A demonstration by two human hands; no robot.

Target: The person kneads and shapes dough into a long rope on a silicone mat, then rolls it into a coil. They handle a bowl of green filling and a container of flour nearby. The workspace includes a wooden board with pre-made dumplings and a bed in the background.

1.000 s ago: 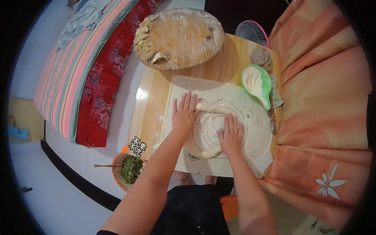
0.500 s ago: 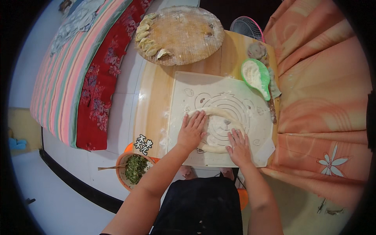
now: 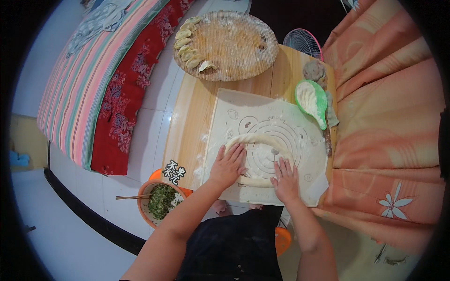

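Observation:
A thick ring of pale dough [image 3: 258,138] lies on a floured white kneading mat [image 3: 224,112] printed with a bear's face. My left hand [image 3: 228,165] rests flat on the ring's left side, fingers stretched out. On its right side lies my right hand [image 3: 285,180], palm down with the fingers spread. Neither hand grips the dough. Parts of the ring are hidden beneath both hands. Beyond the ring's far right, a green scoop [image 3: 322,104] holds white flour [image 3: 308,97].
At the table's far end sits a round ridged board [image 3: 239,44] with several dumplings [image 3: 186,42] along its left. A bowl of chopped green filling [image 3: 161,201] with chopsticks stands at lower left. A rolling pin [image 3: 327,140] lies by the right edge, near an orange curtain [image 3: 384,122].
The view has tilted slightly, so the table sits a little differently in it. Both hands stay on the ring of dough, with barely any visible shift along it.

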